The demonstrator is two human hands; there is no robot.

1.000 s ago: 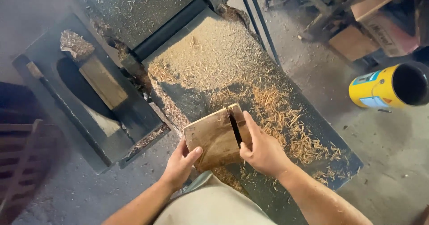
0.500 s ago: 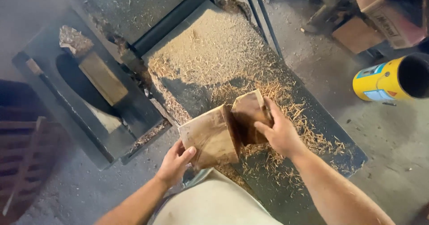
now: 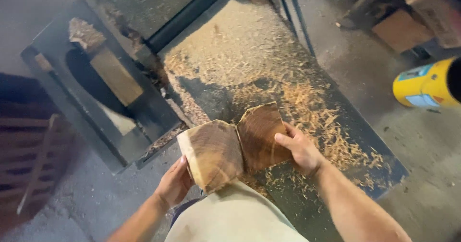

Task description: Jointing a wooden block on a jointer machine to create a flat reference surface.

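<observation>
My left hand [image 3: 174, 184] grips one wood slab [image 3: 211, 154]; my right hand [image 3: 300, 148] clasps the other slab [image 3: 259, 134], edges touching, above the sawdust-strewn bench [image 3: 230, 54].

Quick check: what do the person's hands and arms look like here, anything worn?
Both forearms are bare to the frame edge, no sleeves showing. The left hand and right hand have no gloves. No watch, ring or wristband is visible on either. A pale beige garment shows at the bottom between the arms.

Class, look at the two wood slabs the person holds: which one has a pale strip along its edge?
The left slab, held by the left hand, shows a pale strip down its left edge. The right slab, in the right hand, is darker brown throughout.
</observation>
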